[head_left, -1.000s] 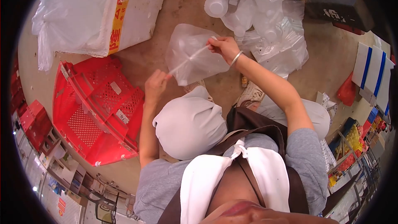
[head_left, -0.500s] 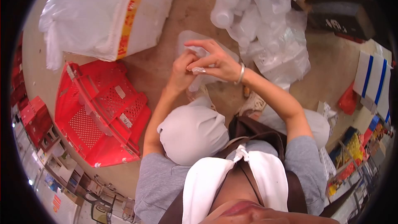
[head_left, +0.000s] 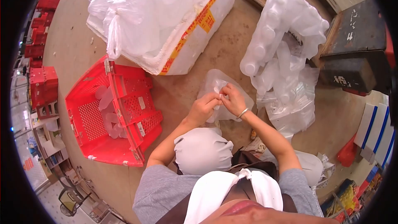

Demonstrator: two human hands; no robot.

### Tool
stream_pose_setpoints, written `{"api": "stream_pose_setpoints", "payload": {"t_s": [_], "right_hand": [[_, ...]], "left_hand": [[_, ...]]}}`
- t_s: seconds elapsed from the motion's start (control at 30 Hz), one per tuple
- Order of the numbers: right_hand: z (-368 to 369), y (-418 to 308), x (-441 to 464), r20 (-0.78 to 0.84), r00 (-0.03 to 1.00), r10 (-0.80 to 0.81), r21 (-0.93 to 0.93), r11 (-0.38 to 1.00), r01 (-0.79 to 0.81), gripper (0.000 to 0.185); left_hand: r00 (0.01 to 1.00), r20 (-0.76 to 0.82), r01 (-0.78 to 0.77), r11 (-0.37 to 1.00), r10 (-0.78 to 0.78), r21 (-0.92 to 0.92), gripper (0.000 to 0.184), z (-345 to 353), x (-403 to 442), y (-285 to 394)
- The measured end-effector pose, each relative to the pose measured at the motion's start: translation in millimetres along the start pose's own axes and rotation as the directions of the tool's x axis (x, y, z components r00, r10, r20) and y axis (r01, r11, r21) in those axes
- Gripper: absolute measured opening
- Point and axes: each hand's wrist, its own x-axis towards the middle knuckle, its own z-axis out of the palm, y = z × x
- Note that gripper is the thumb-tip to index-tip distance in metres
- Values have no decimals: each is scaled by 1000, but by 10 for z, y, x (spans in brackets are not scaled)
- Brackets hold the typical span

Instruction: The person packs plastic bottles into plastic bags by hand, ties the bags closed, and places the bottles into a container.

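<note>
Bag of clear plastic (head_left: 217, 79), limp on the brown floor (head_left: 226, 43), with its gathered part drawn in to my left hand (head_left: 203, 108) and right hand (head_left: 235, 101); the loose film fans out away from me, its longest spread slanting from beyond my fingertips, a little left, down to the right. My right hand covers the middle of it. On the near side of my fingers my bent knee (head_left: 203, 149) rises close. Left of them, a red perforated plastic basket (head_left: 107, 152) lies tipped over, translucent bottles (head_left: 107, 99) inside. Beyond them to the left sits a white foam box (head_left: 207, 43) heaped with clear plastic sacks (head_left: 132, 20). Beyond to the right lie wrapped translucent bottles (head_left: 267, 37), and farther right a black box (head_left: 352, 29). My fingertips meet, both hands pinching the bag's bunched film; the rest lies past them and to their right.
</note>
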Motion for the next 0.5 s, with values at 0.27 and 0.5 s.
{"api": "stream_pose_setpoints", "payload": {"t_s": [0.27,0.5], "right_hand": [[-88,282,270,44,975,217,481,851,-211,18],[-261,-657,-54,-176,967,-183,462,852,245,12]], "left_hand": [[960,98,275,948,-263,-157,10,56,-319,-267],[908,16,415,890,-419,-190,11,78,-340,-42]]}}
